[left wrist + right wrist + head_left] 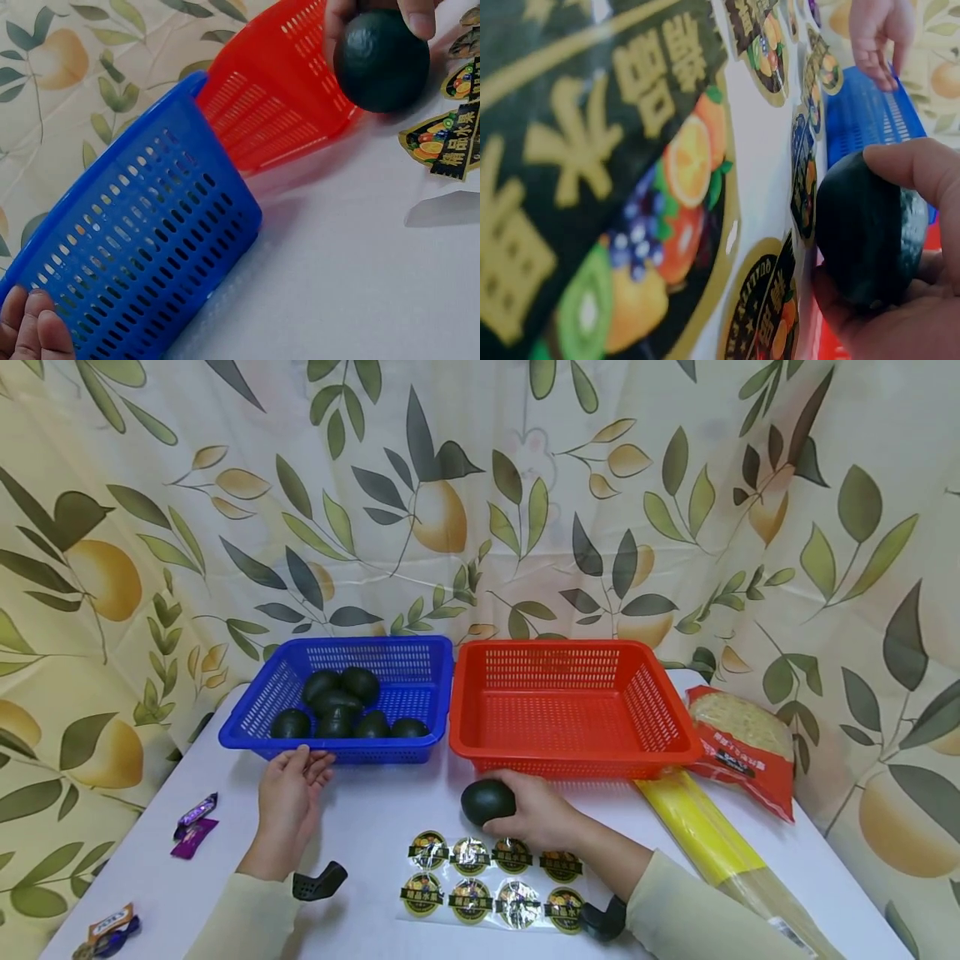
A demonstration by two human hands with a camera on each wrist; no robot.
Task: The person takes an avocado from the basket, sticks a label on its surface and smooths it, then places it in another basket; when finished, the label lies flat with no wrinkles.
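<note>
the dark green avocado (487,801) lies on the white table (360,827) just before the red basket (570,710), long axis roughly left-right. the right hand (536,814) curls around it above the sticker sheet (491,878); sticker writing unreadable. the left hand (288,793), fingers relaxed, touches the blue basket (337,702).

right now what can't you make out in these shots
- Sticker sheet, head view: print too small to read; right wrist view: blurred, cut off by the edges.
- Dark fruit: its underside is hidden by the right hand.
- Left hand, left wrist view: mostly cut off at the corner.
</note>
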